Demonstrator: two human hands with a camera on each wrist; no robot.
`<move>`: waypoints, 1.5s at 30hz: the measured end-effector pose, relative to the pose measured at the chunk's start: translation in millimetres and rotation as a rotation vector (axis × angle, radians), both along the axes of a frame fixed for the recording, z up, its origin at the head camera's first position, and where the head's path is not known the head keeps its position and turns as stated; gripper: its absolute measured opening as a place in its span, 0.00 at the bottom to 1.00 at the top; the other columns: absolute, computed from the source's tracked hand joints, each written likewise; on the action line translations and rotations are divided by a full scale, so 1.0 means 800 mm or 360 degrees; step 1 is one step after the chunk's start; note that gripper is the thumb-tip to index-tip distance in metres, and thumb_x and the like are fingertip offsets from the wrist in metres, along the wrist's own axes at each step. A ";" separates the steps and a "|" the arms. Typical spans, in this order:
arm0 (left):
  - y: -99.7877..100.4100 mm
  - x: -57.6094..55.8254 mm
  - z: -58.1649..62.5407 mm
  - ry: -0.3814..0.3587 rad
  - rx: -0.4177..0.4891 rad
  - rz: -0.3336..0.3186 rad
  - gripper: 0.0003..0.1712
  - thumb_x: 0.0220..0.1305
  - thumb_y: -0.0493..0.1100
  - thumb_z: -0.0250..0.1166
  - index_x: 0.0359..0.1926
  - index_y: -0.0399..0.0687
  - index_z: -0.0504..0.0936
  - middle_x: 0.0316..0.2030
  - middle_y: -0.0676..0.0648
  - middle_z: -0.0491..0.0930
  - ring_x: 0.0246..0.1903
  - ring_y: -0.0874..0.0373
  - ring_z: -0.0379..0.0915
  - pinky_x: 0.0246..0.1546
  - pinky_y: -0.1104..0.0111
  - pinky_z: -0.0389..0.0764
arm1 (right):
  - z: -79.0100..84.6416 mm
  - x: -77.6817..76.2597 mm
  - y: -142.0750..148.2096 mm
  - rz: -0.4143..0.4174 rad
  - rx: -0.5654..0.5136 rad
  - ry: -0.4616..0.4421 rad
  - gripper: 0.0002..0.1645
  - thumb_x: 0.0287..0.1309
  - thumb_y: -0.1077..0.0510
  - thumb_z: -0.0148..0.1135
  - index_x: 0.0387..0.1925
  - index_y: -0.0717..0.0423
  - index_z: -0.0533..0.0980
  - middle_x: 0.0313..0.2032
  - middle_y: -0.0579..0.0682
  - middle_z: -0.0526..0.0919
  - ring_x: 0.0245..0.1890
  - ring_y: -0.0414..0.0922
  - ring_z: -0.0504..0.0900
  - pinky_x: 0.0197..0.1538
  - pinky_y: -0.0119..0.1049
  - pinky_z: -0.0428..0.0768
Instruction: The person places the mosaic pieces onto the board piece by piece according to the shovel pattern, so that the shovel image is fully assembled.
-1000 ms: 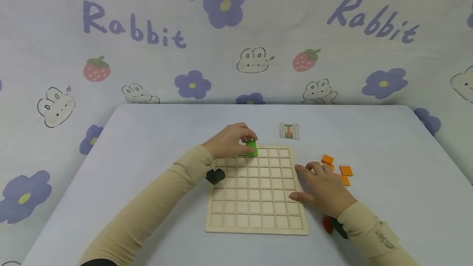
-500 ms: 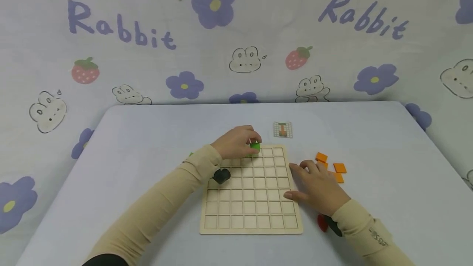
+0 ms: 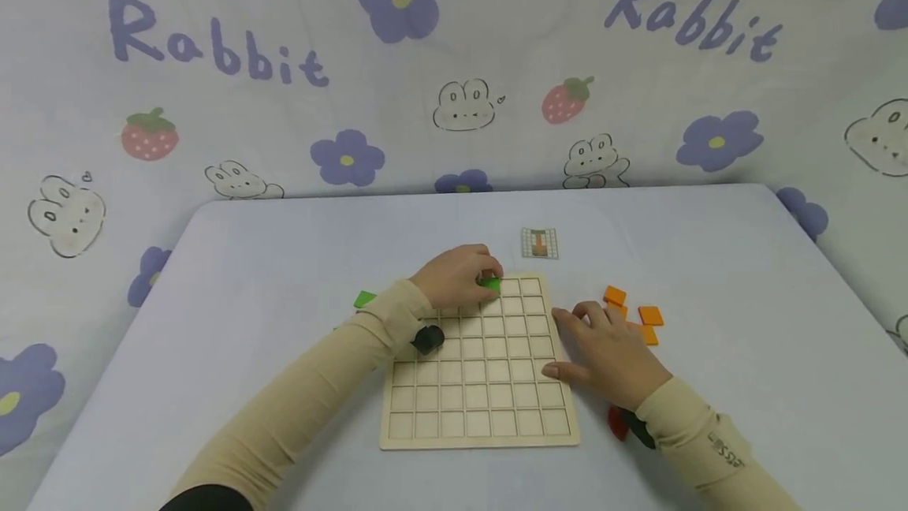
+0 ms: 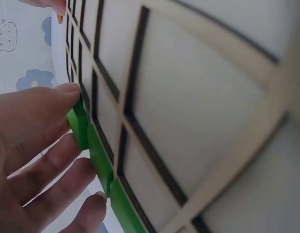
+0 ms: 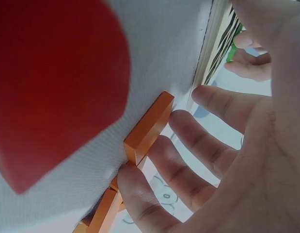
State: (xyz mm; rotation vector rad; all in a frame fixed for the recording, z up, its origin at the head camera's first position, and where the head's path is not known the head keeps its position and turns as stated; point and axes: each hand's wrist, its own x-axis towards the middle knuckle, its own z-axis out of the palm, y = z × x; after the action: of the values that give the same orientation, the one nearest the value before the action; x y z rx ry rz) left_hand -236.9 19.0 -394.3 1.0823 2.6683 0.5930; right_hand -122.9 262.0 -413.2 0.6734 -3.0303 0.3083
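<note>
A square wooden grid board (image 3: pixel 478 423) lies on the white table. My left hand (image 3: pixel 457 276) is at its far edge, pinching a green tile (image 3: pixel 490 284) between thumb and fingers over the top row. In the left wrist view that green tile (image 4: pixel 79 122) is tilted against the board, and more green tiles (image 4: pixel 100 158) sit in line beside it. My right hand (image 3: pixel 612 357) rests at the board's right edge with relaxed, spread fingers and nothing in its grasp. Orange tiles (image 5: pixel 150 127) lie close by its fingers.
Beyond the board lies a small card (image 3: pixel 540 243) printed with a grid picture. Another green tile (image 3: pixel 365 300) shows left of the board, partly behind the left sleeve. A red piece (image 3: pixel 618 422) is partly hidden by the right wrist.
The green tile in my left hand has gone down from standing above the far edge to low at the top row. My right hand stays at the edge. The head view has shifted slightly.
</note>
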 end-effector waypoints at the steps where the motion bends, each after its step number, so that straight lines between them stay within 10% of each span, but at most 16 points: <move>1: 0.001 0.000 0.000 0.0013 -0.0007 -0.0007 0.15 0.62 0.45 0.66 0.49 0.45 0.82 0.42 0.48 0.78 0.41 0.57 0.74 0.46 0.66 0.74 | -0.001 -0.001 0.000 0.0002 -0.0001 0.0003 0.45 0.50 0.31 0.64 0.63 0.53 0.70 0.50 0.55 0.73 0.43 0.53 0.72 0.38 0.48 0.73; 45: -0.010 0.000 0.002 0.0073 -0.0100 -0.0031 0.19 0.63 0.49 0.66 0.53 0.48 0.82 0.45 0.49 0.77 0.44 0.57 0.71 0.45 0.67 0.74 | 0.012 -0.002 -0.008 -0.0037 0.0009 -0.0119 0.46 0.50 0.32 0.65 0.65 0.54 0.69 0.51 0.56 0.72 0.45 0.54 0.71 0.41 0.50 0.72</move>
State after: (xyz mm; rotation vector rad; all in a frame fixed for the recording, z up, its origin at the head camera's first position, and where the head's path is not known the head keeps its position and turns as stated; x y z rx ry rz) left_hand -237.3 10.8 -393.0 1.1163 2.6923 0.4829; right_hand -124.3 255.9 -403.6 0.6403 -3.1088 0.3316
